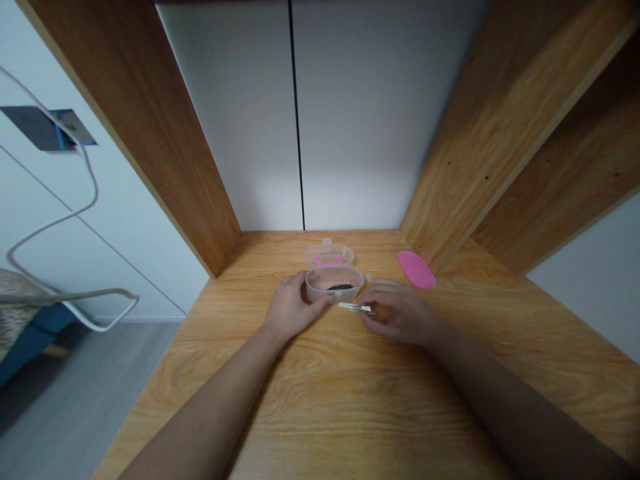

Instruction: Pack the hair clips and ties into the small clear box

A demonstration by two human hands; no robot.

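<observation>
A clear plastic case [320, 292] sits on the wooden tabletop with its see-through lid [311, 256] swung back; a pink rectangular frame [328, 260] shows on the lid. Inside the case lies a dark, slim item [341, 287] whose kind I cannot make out. My left hand [293, 307] grips the case from its left side, thumb along the front wall. Just in front of the case's right end, my right hand [395, 311] pinches a small silver nail clipper [356, 307], its tip pointing left. The fingers cover part of the clipper.
A pink oval plastic piece [417, 269] lies flat to the right, near the wooden side panel [450, 167]. White panels [350, 133] close off the back of the tabletop [320, 400]. A white cable [93, 180] hangs at the left, by a wall socket [50, 129].
</observation>
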